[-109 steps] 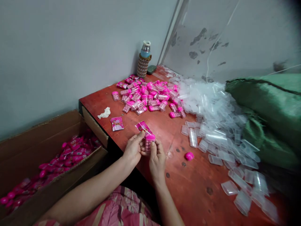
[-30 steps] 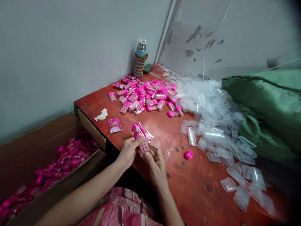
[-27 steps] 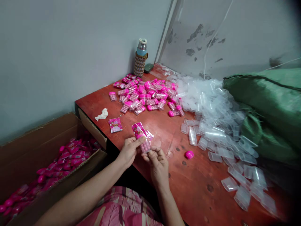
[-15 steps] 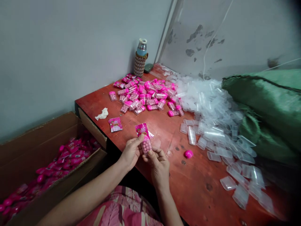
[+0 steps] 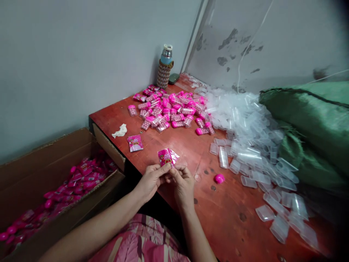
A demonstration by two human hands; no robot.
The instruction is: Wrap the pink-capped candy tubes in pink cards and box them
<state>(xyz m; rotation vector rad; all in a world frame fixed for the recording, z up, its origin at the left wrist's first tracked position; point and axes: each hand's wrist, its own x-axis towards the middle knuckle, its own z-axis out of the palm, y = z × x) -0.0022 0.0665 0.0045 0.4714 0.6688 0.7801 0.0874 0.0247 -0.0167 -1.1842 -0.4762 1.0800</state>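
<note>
A pink printed packet [image 5: 164, 156] stands up from the fingers of my left hand [image 5: 153, 179], which is closed on its lower part. My right hand [image 5: 183, 182] is pinched at the same spot, its fingertips meeting those of the left; what it grips is mostly hidden. Another shiny packet edge shows behind the first. To the left lies a small stack of pink packets [image 5: 135, 143]. A loose pink cap [image 5: 219, 178] rests to the right of my hands. Farther back is a heap of filled clear containers with pink caps [image 5: 177, 117].
Many clear plastic containers [image 5: 253, 156] cover the right side of the red table [image 5: 218, 222]. A green sack [image 5: 308, 120] stands behind them. On the left, a cardboard box [image 5: 107, 189] holds pink packed items. A covered bottle [image 5: 164, 71] and a crumpled white scrap [image 5: 120, 130] are farther back.
My hands have come closer together, and the pink-balled container that showed between them is now mostly hidden by the fingers. The packet has tilted. The view has shifted slightly.
</note>
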